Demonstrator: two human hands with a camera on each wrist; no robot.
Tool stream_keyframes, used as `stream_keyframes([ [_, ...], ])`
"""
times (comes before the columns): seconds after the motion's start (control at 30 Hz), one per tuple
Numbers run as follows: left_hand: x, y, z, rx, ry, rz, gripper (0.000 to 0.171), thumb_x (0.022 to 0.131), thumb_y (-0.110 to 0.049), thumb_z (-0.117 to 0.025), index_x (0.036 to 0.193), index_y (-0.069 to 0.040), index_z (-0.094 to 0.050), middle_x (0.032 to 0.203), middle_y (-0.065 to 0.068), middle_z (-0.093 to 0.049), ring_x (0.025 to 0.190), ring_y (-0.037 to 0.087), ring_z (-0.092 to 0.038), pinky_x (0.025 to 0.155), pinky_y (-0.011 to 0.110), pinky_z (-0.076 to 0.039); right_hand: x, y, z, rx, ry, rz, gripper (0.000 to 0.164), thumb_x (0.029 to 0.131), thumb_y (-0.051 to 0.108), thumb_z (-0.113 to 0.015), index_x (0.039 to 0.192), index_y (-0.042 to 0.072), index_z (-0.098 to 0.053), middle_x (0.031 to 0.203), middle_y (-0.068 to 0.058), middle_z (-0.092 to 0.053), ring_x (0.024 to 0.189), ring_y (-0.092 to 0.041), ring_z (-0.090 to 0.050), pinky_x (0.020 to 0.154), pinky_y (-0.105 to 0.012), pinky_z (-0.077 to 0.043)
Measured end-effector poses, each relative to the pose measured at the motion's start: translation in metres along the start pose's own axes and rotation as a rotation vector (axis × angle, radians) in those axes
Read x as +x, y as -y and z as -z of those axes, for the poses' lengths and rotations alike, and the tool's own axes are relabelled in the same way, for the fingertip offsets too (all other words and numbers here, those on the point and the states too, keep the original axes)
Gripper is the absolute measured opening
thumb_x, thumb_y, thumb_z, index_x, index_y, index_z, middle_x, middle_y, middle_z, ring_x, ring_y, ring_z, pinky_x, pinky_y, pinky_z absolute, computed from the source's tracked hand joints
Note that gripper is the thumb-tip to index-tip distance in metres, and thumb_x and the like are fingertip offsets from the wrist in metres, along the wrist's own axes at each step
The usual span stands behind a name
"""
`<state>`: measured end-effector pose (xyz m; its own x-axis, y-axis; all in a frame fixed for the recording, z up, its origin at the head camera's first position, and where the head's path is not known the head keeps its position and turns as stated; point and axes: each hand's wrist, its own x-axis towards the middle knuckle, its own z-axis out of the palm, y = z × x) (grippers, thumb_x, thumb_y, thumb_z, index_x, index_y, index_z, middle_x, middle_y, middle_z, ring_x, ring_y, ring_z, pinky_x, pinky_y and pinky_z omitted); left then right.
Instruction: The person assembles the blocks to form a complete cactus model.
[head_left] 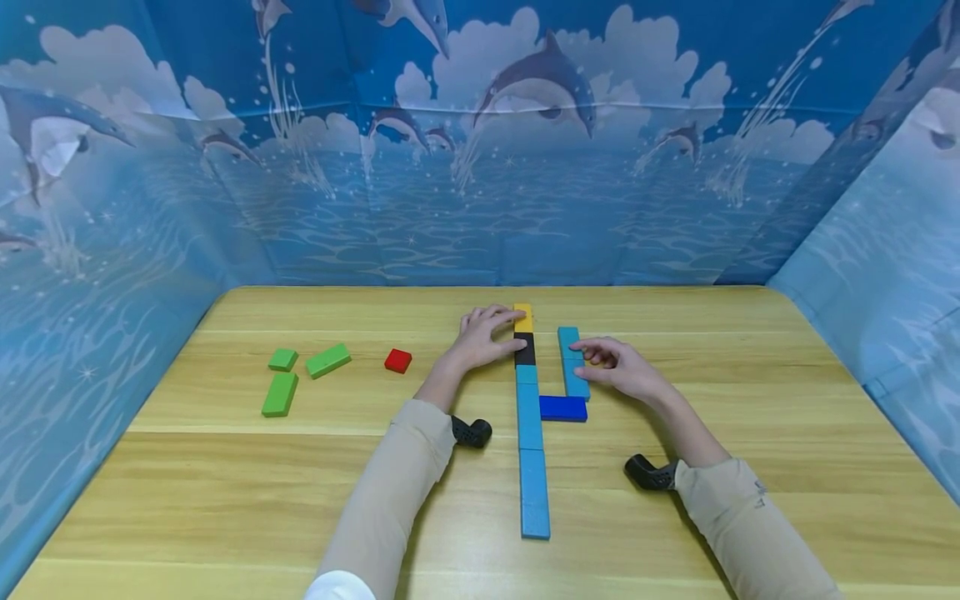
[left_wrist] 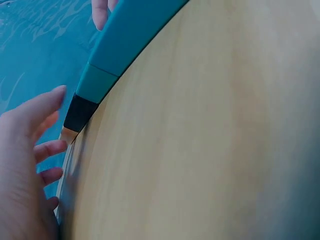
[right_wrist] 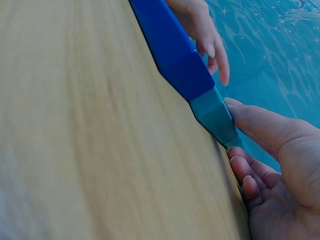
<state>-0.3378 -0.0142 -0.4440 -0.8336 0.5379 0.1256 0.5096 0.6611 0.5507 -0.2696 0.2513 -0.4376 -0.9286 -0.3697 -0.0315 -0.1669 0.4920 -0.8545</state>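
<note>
A long row of flat blocks runs away from the person: light-blue blocks (head_left: 529, 425), then a black block (head_left: 525, 349) and a yellow block (head_left: 522, 317) at the far end. My left hand (head_left: 480, 340) spreads its thumb and forefinger over the black and yellow blocks; contact is unclear. A dark-blue block (head_left: 563, 408) lies crosswise to the right of the row. Beyond it, a pair of light-blue blocks (head_left: 569, 342) stands end to end. My right hand (head_left: 618, 367) touches this pair with thumb and forefinger, its other fingers loosely curled. In the right wrist view the thumb (right_wrist: 255, 117) rests against a block's side.
To the left lie several loose blocks: a small green block (head_left: 282, 360), two longer green blocks (head_left: 280, 395) and a red block (head_left: 398, 361). A blue dolphin-print curtain (head_left: 480, 217) stands behind the wooden table (head_left: 225, 500) and along both sides.
</note>
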Motion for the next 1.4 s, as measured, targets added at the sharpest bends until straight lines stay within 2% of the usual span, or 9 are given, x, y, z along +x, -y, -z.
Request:
stream_keyframes([
  [0.13,-0.008,0.0,0.01,-0.103,-0.078,0.003,0.054,0.086,-0.039,-0.061,0.135,-0.023,-0.045,0.135,0.004,-0.041,0.123,0.027,-0.029,0.1,0.049,-0.016,0.0,0.001,0.0,0.008,0.003,0.008,0.044,0.086,0.024,-0.064,0.125,0.005,-0.053,0.104,-0.013,-0.046,0.088,-0.025,-0.038,0.072,-0.029,-0.035],
  [0.27,-0.022,0.001,0.029,-0.153,-0.15,0.005,0.054,0.084,-0.034,-0.065,0.134,-0.019,-0.047,0.134,0.005,-0.043,0.122,0.029,-0.03,0.099,0.053,-0.015,0.0,0.001,0.0,0.013,0.001,0.011,0.044,0.086,0.023,-0.064,0.125,0.005,-0.053,0.104,-0.013,-0.046,0.088,-0.025,-0.038,0.072,-0.028,-0.035],
  [0.43,-0.049,0.007,0.052,-0.147,-0.173,0.016,0.054,0.083,-0.03,-0.067,0.132,-0.018,-0.049,0.132,0.007,-0.044,0.121,0.03,-0.032,0.098,0.054,-0.016,0.0,0.0,0.0,0.008,0.004,0.012,0.044,0.086,0.023,-0.064,0.124,0.005,-0.053,0.104,-0.013,-0.047,0.088,-0.025,-0.038,0.072,-0.027,-0.035],
  [0.57,-0.075,0.017,0.061,-0.138,-0.238,0.056,0.053,0.08,-0.027,-0.07,0.128,-0.013,-0.052,0.124,0.012,-0.051,0.115,0.031,-0.037,0.095,0.055,-0.019,0.0,0.0,-0.001,0.006,0.005,0.007,0.044,0.087,0.024,-0.063,0.125,0.005,-0.053,0.104,-0.014,-0.047,0.088,-0.025,-0.038,0.072,-0.028,-0.035],
  [0.8,-0.116,0.039,0.059,-0.13,-0.458,0.173,0.043,0.075,-0.021,-0.073,0.114,-0.008,-0.06,0.105,0.014,-0.058,0.1,0.03,-0.044,0.087,0.05,-0.026,-0.001,0.002,0.0,0.006,0.001,0.005,0.044,0.087,0.023,-0.063,0.125,0.005,-0.052,0.104,-0.014,-0.046,0.088,-0.025,-0.038,0.072,-0.028,-0.035],
  [0.97,-0.139,0.045,0.051,-0.075,-0.554,0.27,0.043,0.072,-0.025,-0.074,0.109,-0.007,-0.062,0.099,0.01,-0.059,0.1,0.028,-0.046,0.089,0.048,-0.027,-0.002,0.004,0.0,0.003,0.003,0.012,0.044,0.087,0.023,-0.064,0.125,0.004,-0.052,0.104,-0.014,-0.046,0.088,-0.025,-0.038,0.072,-0.028,-0.035],
  [1.03,-0.144,0.047,0.048,-0.056,-0.569,0.305,0.045,0.072,-0.027,-0.075,0.109,-0.007,-0.062,0.099,0.009,-0.06,0.099,0.028,-0.047,0.089,0.047,-0.027,-0.002,0.004,0.0,0.0,0.0,0.013,0.044,0.086,0.023,-0.064,0.125,0.004,-0.052,0.103,-0.014,-0.046,0.088,-0.024,-0.038,0.072,-0.028,-0.035],
  [1.2,-0.151,0.047,0.042,-0.009,-0.559,0.386,0.047,0.072,-0.033,-0.076,0.109,-0.007,-0.061,0.1,0.009,-0.06,0.096,0.027,-0.045,0.088,0.046,-0.026,-0.002,0.002,0.0,0.004,0.0,0.015,0.044,0.086,0.023,-0.064,0.125,0.004,-0.052,0.103,-0.013,-0.046,0.088,-0.024,-0.038,0.071,-0.028,-0.035],
  [1.4,-0.151,0.045,0.039,0.035,-0.573,0.408,0.044,0.074,-0.036,-0.074,0.104,-0.007,-0.063,0.099,0.008,-0.059,0.093,0.026,-0.044,0.086,0.045,-0.026,0.0,0.001,0.0,0.0,0.001,0.012,0.044,0.086,0.024,-0.064,0.125,0.005,-0.053,0.104,-0.013,-0.047,0.088,-0.025,-0.039,0.072,-0.028,-0.035],
])
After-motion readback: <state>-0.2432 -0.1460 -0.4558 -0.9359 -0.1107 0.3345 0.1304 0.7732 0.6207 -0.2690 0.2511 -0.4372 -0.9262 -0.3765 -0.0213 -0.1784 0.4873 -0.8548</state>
